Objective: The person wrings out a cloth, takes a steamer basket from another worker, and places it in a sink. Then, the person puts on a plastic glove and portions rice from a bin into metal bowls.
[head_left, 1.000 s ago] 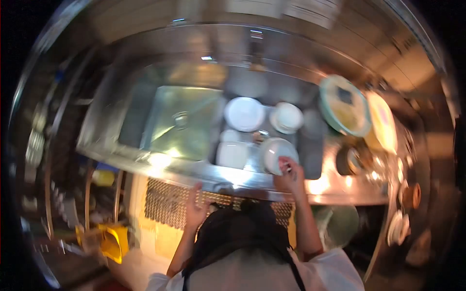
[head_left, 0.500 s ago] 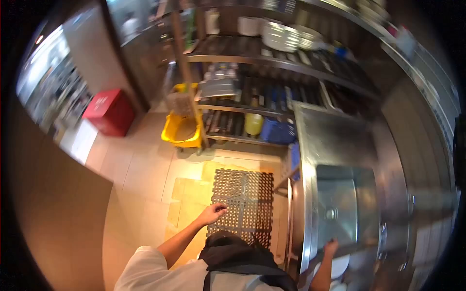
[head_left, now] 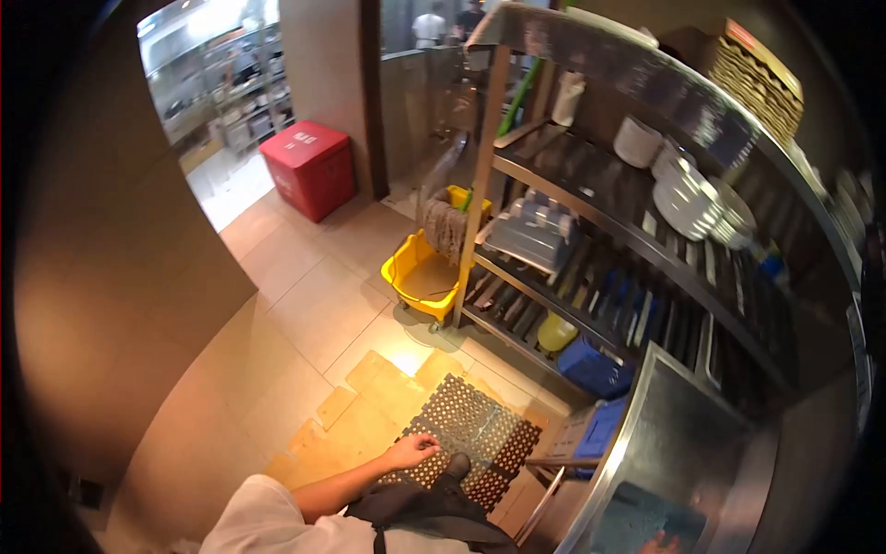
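while left grip [head_left: 413, 451] hangs half-spread above perforated mat [head_left: 503, 445], right grip [head_left: 660, 544] over sink [head_left: 635, 513], closure can't tell.

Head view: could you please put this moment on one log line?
left hand: loosely curled, over mat | right hand: over sink, hold unclear | bucket: beside rack

Left forearm [head_left: 343, 487] extended, left hand [head_left: 412, 451] loosely curled; right hand [head_left: 659, 545] low, partly cut off.

Open room above the perforated mat [head_left: 484, 434], steel sink counter [head_left: 678, 415] and shelf rack [head_left: 600, 220] as barriers rightward
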### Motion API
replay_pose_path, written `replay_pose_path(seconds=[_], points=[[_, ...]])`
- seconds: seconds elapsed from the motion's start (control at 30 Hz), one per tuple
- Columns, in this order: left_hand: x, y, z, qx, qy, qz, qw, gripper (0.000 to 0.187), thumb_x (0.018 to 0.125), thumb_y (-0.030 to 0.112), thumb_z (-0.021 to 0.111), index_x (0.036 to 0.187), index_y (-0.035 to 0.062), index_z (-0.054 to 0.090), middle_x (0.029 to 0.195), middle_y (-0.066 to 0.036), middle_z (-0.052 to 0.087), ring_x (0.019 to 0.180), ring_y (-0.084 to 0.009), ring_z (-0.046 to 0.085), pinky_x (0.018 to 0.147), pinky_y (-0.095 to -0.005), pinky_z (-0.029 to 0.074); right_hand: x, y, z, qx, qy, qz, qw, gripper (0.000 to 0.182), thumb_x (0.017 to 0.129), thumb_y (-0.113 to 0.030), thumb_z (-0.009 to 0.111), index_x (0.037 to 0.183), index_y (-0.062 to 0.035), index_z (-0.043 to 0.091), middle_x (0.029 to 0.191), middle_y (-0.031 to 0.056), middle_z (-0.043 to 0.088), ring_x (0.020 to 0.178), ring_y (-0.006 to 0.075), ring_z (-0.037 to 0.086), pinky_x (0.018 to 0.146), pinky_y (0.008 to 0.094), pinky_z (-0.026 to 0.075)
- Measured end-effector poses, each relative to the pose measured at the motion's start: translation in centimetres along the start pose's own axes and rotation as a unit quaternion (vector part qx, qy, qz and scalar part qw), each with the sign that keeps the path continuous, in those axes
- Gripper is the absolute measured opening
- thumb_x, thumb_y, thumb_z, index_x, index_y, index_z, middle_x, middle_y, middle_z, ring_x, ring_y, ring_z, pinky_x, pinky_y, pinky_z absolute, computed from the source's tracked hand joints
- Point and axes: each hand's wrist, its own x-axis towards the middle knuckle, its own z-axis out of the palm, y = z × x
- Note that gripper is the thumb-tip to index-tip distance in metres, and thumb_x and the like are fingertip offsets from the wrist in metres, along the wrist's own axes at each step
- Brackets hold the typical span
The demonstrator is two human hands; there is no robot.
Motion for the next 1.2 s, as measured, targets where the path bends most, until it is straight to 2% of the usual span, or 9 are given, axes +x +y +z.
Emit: replay_pose_path(seconds=[0.1,0.23,0.33,0.43,0.47,0.77,0.83,0.93,1.2], points=[[2.5,4.4,-0.5,-0.015,-0.005,0.007,1.000,0.035,0.082,0.032,0.054,0.100,0.0023,0.056,0.093,-0.012,0.061,0.087,-0.0207,0.059,0.076,-0.0327,0.046,-2.1,-9.2,11.1,0.522,-0.141,0.242,0.806,0.023,0.083,-0.010,0.048,0.101,0.0024,0.056,0.088,0.0063,0.058,0.082,0.0155,0.053,0.073,0.0273,0.043],[5.1,8.0,-2.6,-0.032,-0.013,0.035,0.999,0.040,0.083,0.034,0.053,0.108,0.0032,0.051,0.104,-0.015,0.056,0.095,-0.0223,0.055,0.080,-0.0344,0.044,-0.8,-33.0,8.1,0.774,-0.356,0.348,0.391,0.020,0.081,-0.008,0.054,0.099,-0.0025,0.050,0.069,0.0006,0.049,0.060,0.0097,0.047,0.054,0.0219,0.042],[7.3,10.5,-4.3,-0.220,0.026,0.075,0.972,0.045,0.083,0.036,0.053,0.114,0.0034,0.046,0.111,-0.014,0.052,0.100,-0.0222,0.052,0.084,-0.0338,0.042,0.6,-47.1,1.5,0.745,-0.569,0.227,0.263,0.010,0.084,-0.004,0.044,0.077,-0.0060,0.050,0.060,0.0016,0.046,0.045,0.0104,0.043,0.046,0.0217,0.041],[8.7,13.7,-7.6,-0.322,0.096,0.254,0.907,0.047,0.084,0.035,0.053,0.117,0.0031,0.042,0.114,-0.011,0.050,0.103,-0.0198,0.049,0.087,-0.0306,0.039,-1.4,-56.2,-2.6,0.604,-0.695,0.173,-0.350,0.040,0.084,-0.045,0.045,0.082,-0.0052,0.052,0.064,0.0091,0.052,0.053,0.0210,0.052,0.061,0.0365,0.046],[8.8,14.9,-9.9,-0.322,0.115,0.322,0.883,0.047,0.084,0.034,0.052,0.118,0.0029,0.041,0.115,-0.011,0.049,0.104,-0.0189,0.048,0.088,-0.0295,0.038,-1.9,-58.5,-5.1,0.572,-0.704,0.161,-0.388,0.041,0.084,-0.045,0.045,0.086,-0.0047,0.051,0.068,0.0105,0.052,0.057,0.0224,0.051,0.064,0.0370,0.045],[1.1,15.7,-34.0,-0.613,0.288,0.159,0.718,0.023,0.087,0.027,0.049,0.087,0.0044,0.051,0.063,-0.004,0.051,0.056,-0.0134,0.052,0.051,-0.0258,0.044,-4.3,-74.6,-28.6,0.764,-0.383,-0.456,0.249,0.061,0.083,-0.048,0.044,0.121,-0.0008,0.037,0.109,0.0229,0.047,0.099,0.0349,0.048,0.088,0.0410,0.035],[-1.1,13.0,-40.2,-0.649,0.355,0.170,0.651,0.024,0.087,0.029,0.049,0.072,0.0098,0.048,0.047,0.001,0.039,0.040,-0.0101,0.040,0.038,-0.0230,0.034,-4.9,-78.1,-31.3,0.666,-0.427,-0.595,0.138,0.089,0.078,-0.054,0.047,0.134,0.0024,0.005,0.137,0.0255,0.013,0.128,0.0384,0.012,0.102,0.0390,0.017],[-3.1,10.3,-49.7,-0.679,0.396,0.296,0.543,0.027,0.084,0.031,0.051,0.067,0.0127,0.044,0.041,0.003,0.029,0.033,-0.0087,0.032,0.032,-0.0210,0.026,-7.9,-82.6,-33.4,0.622,-0.405,-0.668,0.057,0.084,0.080,-0.050,0.047,0.131,0.0073,0.014,0.134,0.0273,0.018,0.126,0.0369,0.019,0.102,0.0385,0.019],[5.7,9.5,-54.9,-0.533,0.341,0.396,0.665,0.035,0.093,0.027,0.034,0.115,0.0012,0.042,0.094,-0.008,0.054,0.088,-0.0158,0.052,0.078,-0.0250,0.041,-11.8,-97.2,-34.4,0.583,-0.780,-0.088,-0.208,0.076,0.082,-0.061,0.032,0.133,-0.0063,0.019,0.131,0.0132,0.031,0.108,0.0256,0.041,0.090,0.0372,0.032]])
